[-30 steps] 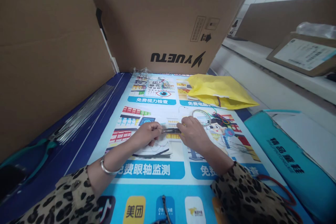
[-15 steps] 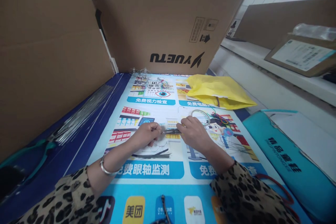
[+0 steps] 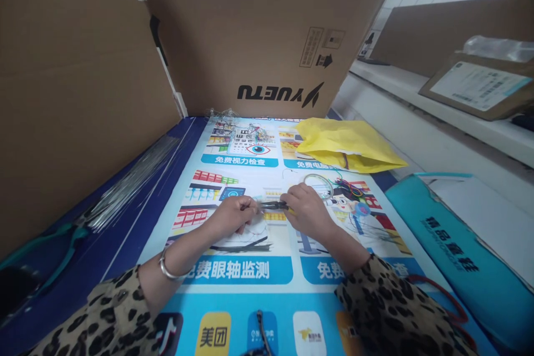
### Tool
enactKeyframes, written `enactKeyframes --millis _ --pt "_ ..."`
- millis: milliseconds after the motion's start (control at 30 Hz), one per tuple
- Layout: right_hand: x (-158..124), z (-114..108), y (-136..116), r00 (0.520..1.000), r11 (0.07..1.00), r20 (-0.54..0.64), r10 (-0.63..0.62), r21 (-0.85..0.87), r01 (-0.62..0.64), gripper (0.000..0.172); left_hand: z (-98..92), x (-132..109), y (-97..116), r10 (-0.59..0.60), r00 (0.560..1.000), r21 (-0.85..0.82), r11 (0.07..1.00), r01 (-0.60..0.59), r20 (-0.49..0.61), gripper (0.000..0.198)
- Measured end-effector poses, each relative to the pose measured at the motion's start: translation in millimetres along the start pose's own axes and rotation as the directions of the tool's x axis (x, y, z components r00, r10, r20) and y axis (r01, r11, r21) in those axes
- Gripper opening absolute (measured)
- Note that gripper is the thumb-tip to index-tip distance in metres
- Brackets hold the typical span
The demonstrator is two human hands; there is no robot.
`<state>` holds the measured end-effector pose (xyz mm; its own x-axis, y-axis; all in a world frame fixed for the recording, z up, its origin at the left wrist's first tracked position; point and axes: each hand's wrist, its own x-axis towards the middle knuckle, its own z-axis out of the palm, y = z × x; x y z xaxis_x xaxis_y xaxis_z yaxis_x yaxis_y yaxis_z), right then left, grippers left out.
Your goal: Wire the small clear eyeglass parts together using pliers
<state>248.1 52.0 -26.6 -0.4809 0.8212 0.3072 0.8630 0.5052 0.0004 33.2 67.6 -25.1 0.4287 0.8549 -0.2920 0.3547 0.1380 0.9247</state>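
Note:
My right hand (image 3: 306, 208) is closed around a pair of pliers (image 3: 273, 206) with dark jaws and a bit of yellow handle showing. The jaws point left and look slightly parted, their tips close to the fingers of my left hand (image 3: 237, 212). Those fingers are pinched together; what they hold is too small to make out. Thin curved strands lie on the printed sheet beneath my left hand, beside some dark strips (image 3: 246, 246). A clear round ring-shaped roll (image 3: 319, 185) rests just beyond my right hand, near a tangle of coloured cords (image 3: 354, 189).
Cardboard panels (image 3: 267, 28) stand behind and to the left. A yellow bag (image 3: 350, 144) lies at the back right, a teal box (image 3: 450, 250) at the right. On the left are straight wires (image 3: 129, 183) and a teal-handled tool (image 3: 62, 239). Tangled wire (image 3: 227, 118) sits at the back.
The pliers' jaws have shifted slightly upward and now look more parted, with more of the yellow handle showing. My left hand stays almost still.

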Motion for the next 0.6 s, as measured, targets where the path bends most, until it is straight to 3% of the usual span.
enactKeyframes --millis 600 --pt "-4 18 -13 0.995 0.985 0.007 0.097 0.144 -0.097 0.012 -4.3 0 1 -0.002 0.997 -0.081 0.997 0.009 0.079 0.02"
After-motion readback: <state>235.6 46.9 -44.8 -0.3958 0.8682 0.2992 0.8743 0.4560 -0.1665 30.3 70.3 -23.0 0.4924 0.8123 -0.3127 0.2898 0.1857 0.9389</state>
